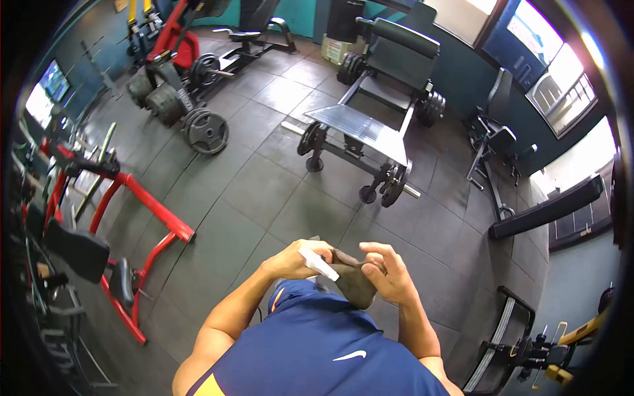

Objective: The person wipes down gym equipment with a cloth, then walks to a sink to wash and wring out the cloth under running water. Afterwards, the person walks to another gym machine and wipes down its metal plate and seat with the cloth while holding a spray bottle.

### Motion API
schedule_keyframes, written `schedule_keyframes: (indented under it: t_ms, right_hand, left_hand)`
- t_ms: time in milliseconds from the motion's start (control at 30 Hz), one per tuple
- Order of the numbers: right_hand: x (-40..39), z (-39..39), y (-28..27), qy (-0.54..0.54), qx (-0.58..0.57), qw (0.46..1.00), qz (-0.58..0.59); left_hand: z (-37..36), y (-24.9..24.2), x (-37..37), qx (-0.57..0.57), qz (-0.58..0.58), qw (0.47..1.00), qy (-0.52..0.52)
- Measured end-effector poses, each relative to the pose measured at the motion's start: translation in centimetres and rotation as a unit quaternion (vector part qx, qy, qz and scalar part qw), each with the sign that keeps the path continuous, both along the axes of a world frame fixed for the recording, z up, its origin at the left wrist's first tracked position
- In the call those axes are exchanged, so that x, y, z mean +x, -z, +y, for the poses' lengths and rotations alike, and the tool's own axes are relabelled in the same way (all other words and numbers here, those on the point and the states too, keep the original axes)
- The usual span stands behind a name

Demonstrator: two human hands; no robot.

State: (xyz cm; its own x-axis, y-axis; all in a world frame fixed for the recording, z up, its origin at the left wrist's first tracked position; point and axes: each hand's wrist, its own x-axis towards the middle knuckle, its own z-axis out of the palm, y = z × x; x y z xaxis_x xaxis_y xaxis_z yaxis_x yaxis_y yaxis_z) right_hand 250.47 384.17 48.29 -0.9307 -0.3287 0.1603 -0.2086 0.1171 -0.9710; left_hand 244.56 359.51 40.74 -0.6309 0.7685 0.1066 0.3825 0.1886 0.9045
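Observation:
In front of my navy shirt, my left hand (297,259) is closed around a white, narrow plastic-looking piece (318,264) that resembles a spray-bottle head. Whatever lies below that piece is hidden by the fingers and the cloth. A crumpled dark olive-brown cloth (355,285) hangs between both hands. My right hand (391,276) pinches the cloth's right side between thumb and fingers, with the index finger bent above it. The cloth's upper edge reaches the fingers of my left hand.
Ahead stands a leg press-like machine with a metal footplate (363,129) and weight plates. A red-framed machine (148,201) is at left, a plate-loaded machine (175,99) beyond it. A black padded bench (548,208) stands right, above a yellow-and-black machine (561,350). Dark rubber tiles (264,191) cover the floor.

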Motion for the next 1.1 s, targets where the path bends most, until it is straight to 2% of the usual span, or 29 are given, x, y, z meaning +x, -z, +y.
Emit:
schedule_keyframes:
  t_ms: [100, 200, 267, 300, 333, 467, 500, 567, 633, 700, 767, 833, 933, 967, 1033, 1100]
  right_hand:
    - [-8.1, 3.6, 0.6, 0.015, 0.179, 0.970, 0.163]
    - [-13.4, 7.4, 1.0, 0.016, 0.203, 0.973, 0.107]
    - [-17.1, 9.0, 0.5, 0.033, 0.231, 0.972, -0.016]
    - [-18.2, 9.4, 0.6, 0.040, 0.237, 0.967, -0.081]
    - [-19.7, 10.4, 2.1, 0.049, 0.234, 0.969, -0.061]
    - [-28.4, 13.7, 5.2, 0.079, 0.221, 0.958, -0.164]
    - [-31.0, 14.7, 7.8, 0.102, 0.177, 0.974, -0.100]
    - [-36.7, 16.5, 9.3, 0.121, 0.185, 0.975, -0.025]
    - [-41.5, 17.6, 8.8, 0.139, 0.218, 0.966, -0.020]
    - [-45.7, 19.1, 9.1, 0.136, 0.175, 0.975, -0.030]
    - [-49.1, 19.8, 11.0, 0.146, 0.200, 0.969, -0.030]
    - [-52.0, 19.5, 14.2, 0.150, 0.236, 0.960, -0.035]
    - [-53.5, 19.0, 22.7, 0.081, 0.281, 0.956, -0.005]
    - [-53.4, 19.3, 26.4, -0.014, 0.377, 0.925, -0.052]
    - [-54.3, 19.5, 28.3, -0.186, 0.497, 0.817, -0.227]
    - [-55.5, 18.6, 30.5, -0.014, 0.450, 0.874, -0.184]
  left_hand:
    - [0.7, 0.5, -7.9, 0.042, 0.004, 0.999, -0.006]
    - [2.3, -1.4, -16.5, 0.065, 0.104, 0.992, 0.034]
    - [3.8, -2.5, -21.9, 0.049, 0.109, 0.991, 0.066]
    - [4.6, -3.2, -24.3, 0.021, 0.101, 0.991, 0.084]
    - [5.6, -3.8, -26.4, 0.009, 0.095, 0.992, 0.084]
    - [9.2, -1.7, -37.0, 0.003, 0.062, 0.993, 0.097]
    - [10.3, -0.6, -40.0, -0.009, 0.074, 0.992, 0.102]
    - [12.8, 0.3, -45.0, -0.052, 0.104, 0.992, 0.047]
    - [14.0, -0.2, -49.3, -0.056, 0.183, 0.981, 0.023]
    - [15.2, -0.6, -53.2, -0.052, 0.227, 0.972, 0.007]
    - [16.2, 0.0, -55.6, -0.073, 0.216, 0.973, -0.028]
    - [16.6, 2.3, -57.3, -0.134, 0.271, 0.953, -0.024]
    - [15.0, 7.6, -57.2, -0.192, 0.158, 0.965, -0.084]
    - [14.3, 9.7, -57.1, -0.209, 0.121, 0.964, -0.106]
    - [12.7, 12.9, -55.2, -0.197, 0.130, 0.959, -0.156]
    - [11.2, 12.7, -52.3, -0.232, 0.050, 0.948, -0.211]
